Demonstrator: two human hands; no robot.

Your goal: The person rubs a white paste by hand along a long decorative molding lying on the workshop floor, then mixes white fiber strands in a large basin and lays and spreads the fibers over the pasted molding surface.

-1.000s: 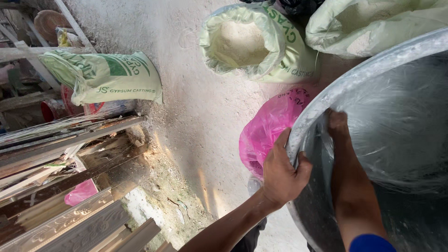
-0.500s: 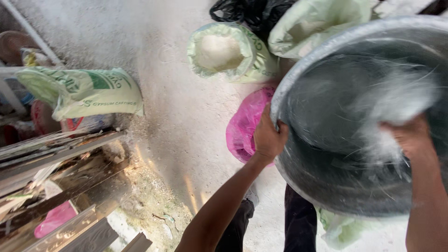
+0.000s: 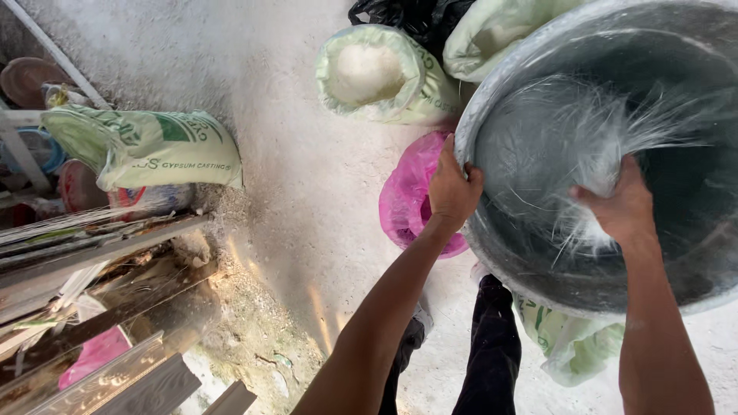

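Observation:
A large grey metal basin point(image 3: 492, 115) is tilted up in front of me, its inside facing the camera. My left hand point(image 3: 452, 188) grips its left rim. Inside the basin, my right hand point(image 3: 621, 206) is closed on a bundle of white glassy fibres point(image 3: 592, 127) that fan out across the basin's wall. My dark trouser legs point(image 3: 492, 346) show below the basin.
On the dusty concrete floor: an open sack of white powder point(image 3: 377, 73), a pink plastic bag point(image 3: 411, 192), a pale green sack point(image 3: 500, 31), black plastic, and a lying printed sack point(image 3: 146, 150). Wooden moulding strips point(image 3: 100, 253) are stacked at left.
The view has drawn back and the basin has tipped up more. My right hand has moved from the rim into the basin and taken hold of the fibres. My left hand stays on the rim.

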